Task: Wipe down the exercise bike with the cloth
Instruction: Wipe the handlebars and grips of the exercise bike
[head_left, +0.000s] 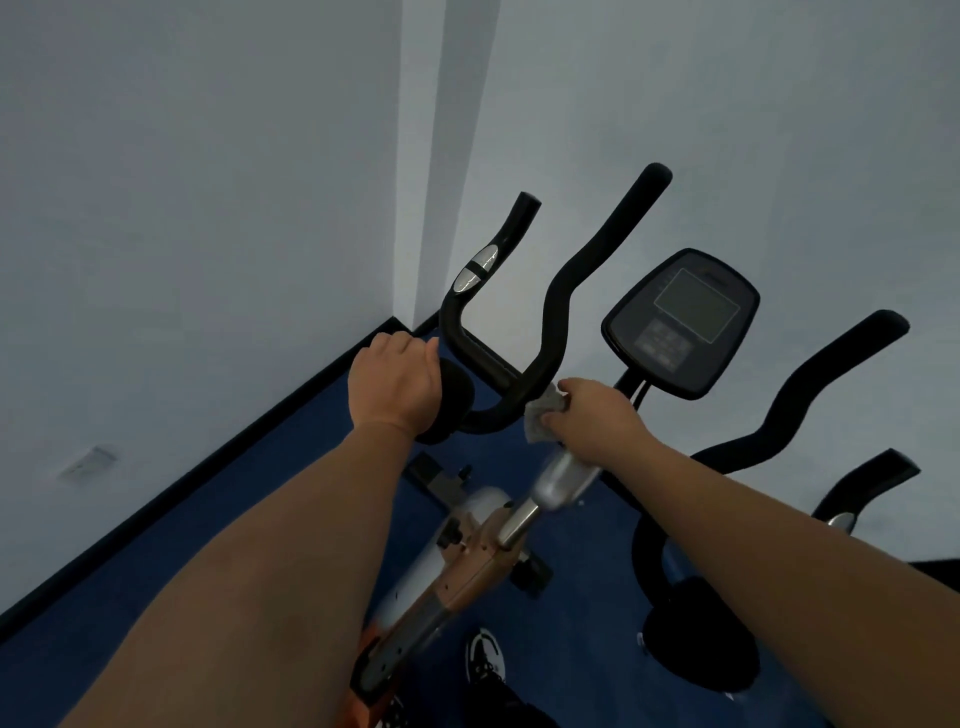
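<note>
The exercise bike (467, 566) stands below me, with a silver and orange frame and black curved handlebars (558, 312). My left hand (397, 382) is closed over the black padded part at the left of the handlebars. My right hand (592, 410) holds a small grey cloth (540, 415), bunched against the handlebar base just above the silver stem (558, 480). A silver pulse sensor sits on the left bar.
A second bike stands to the right, with a dark console screen (685, 322) and black handlebars (810, 395). White walls meet in a corner behind. The floor (291, 467) is blue with a dark skirting. My shoe (485, 654) shows at the bottom.
</note>
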